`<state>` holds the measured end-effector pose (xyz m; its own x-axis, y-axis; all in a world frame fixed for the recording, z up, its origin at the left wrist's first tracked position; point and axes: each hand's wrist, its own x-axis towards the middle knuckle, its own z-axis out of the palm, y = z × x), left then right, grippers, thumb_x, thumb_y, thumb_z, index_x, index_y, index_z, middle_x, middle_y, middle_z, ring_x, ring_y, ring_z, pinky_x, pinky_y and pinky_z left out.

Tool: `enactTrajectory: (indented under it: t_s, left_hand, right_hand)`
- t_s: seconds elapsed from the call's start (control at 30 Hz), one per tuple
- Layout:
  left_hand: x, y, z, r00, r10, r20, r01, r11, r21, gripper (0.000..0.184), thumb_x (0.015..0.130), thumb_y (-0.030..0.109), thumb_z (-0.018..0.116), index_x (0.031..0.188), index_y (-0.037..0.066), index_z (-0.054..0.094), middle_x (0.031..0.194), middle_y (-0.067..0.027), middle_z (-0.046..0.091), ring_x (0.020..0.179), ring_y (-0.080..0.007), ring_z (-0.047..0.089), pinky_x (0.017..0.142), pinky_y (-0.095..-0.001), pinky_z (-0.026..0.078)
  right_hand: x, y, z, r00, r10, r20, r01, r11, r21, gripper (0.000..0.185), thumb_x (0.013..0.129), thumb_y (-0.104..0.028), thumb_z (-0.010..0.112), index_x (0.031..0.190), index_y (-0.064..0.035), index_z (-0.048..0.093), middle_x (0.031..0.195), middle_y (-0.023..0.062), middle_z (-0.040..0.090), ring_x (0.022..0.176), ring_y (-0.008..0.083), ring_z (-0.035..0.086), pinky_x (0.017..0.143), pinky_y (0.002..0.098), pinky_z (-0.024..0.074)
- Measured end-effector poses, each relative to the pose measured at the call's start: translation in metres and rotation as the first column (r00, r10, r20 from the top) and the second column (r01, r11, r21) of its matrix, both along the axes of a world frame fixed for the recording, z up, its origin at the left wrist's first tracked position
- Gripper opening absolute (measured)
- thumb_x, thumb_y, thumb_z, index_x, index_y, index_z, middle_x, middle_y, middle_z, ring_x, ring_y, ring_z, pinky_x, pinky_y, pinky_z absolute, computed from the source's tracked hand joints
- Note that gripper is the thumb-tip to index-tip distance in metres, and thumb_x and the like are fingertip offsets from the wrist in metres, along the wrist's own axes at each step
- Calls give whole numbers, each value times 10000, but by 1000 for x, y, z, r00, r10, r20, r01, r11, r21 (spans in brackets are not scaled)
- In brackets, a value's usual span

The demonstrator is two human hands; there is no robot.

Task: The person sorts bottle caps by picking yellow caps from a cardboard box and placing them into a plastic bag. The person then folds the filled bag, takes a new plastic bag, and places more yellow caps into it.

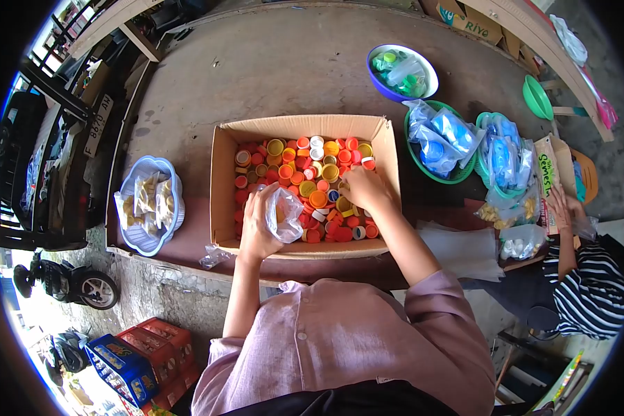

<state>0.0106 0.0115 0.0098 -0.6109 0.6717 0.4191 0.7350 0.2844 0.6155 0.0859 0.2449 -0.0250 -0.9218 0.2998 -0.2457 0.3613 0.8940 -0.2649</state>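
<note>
An open cardboard box stands on the table in front of me, its floor covered with loose plastic bottle caps in red, orange, yellow and white. My left hand is closed around a clear plastic bag over the box's near left part; the bag's mouth faces up. My right hand reaches over the near right side, fingers curled down among the caps. Its fingertips are partly hidden, so what they pinch cannot be seen.
Left of the box, a pale blue basket holds filled bags. A purple-rimmed bowl and green baskets with bagged caps stand right. Flat plastic sheets lie near the right edge. A co-worker's hands are at far right.
</note>
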Motion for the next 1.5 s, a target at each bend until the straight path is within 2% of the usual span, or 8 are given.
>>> enactTrajectory:
  t_s: [0.5, 0.6, 0.7, 0.73, 0.83, 1.03, 1.23, 1.5]
  left_hand:
    - [1, -2, 4, 998, 37, 55, -36, 999, -6, 707, 543, 170, 748, 1157, -5, 443, 1044, -168, 522, 951, -317, 512, 842, -384, 419]
    - [0, -1, 1, 997, 36, 65, -38, 999, 28, 748, 504, 190, 745, 1163, 23, 434, 999, -170, 526, 926, -336, 496, 837, -411, 392]
    - [1, -1, 3, 998, 21, 65, -23, 999, 25, 745, 510, 194, 743, 1166, 26, 431, 1013, -167, 526, 936, -337, 495, 843, -415, 390]
    - [1, 0, 4, 998, 12, 67, -13, 1000, 22, 743, 516, 196, 741, 1168, 29, 428, 1026, -164, 525, 946, -336, 494, 850, -418, 388]
    - [0, -3, -5, 999, 23, 34, -24, 999, 37, 735, 528, 194, 735, 1174, 31, 422, 1058, -157, 520, 975, -334, 489, 869, -425, 381]
    - [2, -5, -1, 999, 31, 42, -33, 998, 58, 742, 515, 176, 739, 1174, 26, 431, 1039, -160, 521, 966, -339, 487, 874, -414, 377]
    - [0, -4, 1, 999, 37, 16, -37, 999, 27, 693, 552, 173, 743, 1153, 0, 444, 1058, -158, 517, 955, -313, 507, 850, -381, 410]
    - [1, -4, -2, 999, 39, 23, -40, 998, 49, 745, 502, 172, 729, 1169, 21, 432, 999, -167, 529, 936, -335, 495, 851, -407, 384]
  right_hand:
    - [5, 10, -7, 948, -75, -310, 70, 997, -28, 219, 724, -190, 648, 823, 4, 619, 885, 146, 589, 815, 270, 581, 675, 361, 480]
    - [7, -26, 61, 744, -334, -579, -75, 819, -569, 192, 763, -163, 635, 830, 15, 602, 824, 104, 567, 753, 183, 563, 612, 271, 446]
    - [5, -61, 84, 581, -106, -807, -334, 873, -355, 175, 734, -144, 652, 808, 6, 600, 978, 106, 530, 916, 220, 527, 765, 308, 438]
    - [6, -74, 89, 652, -107, -751, -369, 820, -437, 184, 733, -157, 648, 796, 10, 601, 1023, 107, 515, 990, 243, 494, 830, 340, 414]
    - [1, -96, 83, 708, 252, -660, -319, 948, 20, 230, 745, -210, 658, 852, -11, 615, 1115, 134, 498, 1068, 290, 469, 916, 388, 380]
    - [1, -69, 85, 716, -1, -698, -311, 895, -320, 226, 780, -229, 611, 825, -7, 614, 981, 149, 551, 875, 268, 573, 778, 376, 454]
    - [22, -19, 49, 995, -4, 104, -12, 987, 158, 175, 721, -263, 648, 717, -89, 632, 739, 81, 631, 706, 242, 627, 597, 362, 491]
    - [31, -12, 0, 991, -19, 132, 1, 991, 133, 229, 710, -256, 654, 706, -27, 642, 744, 155, 630, 727, 298, 621, 626, 397, 489]
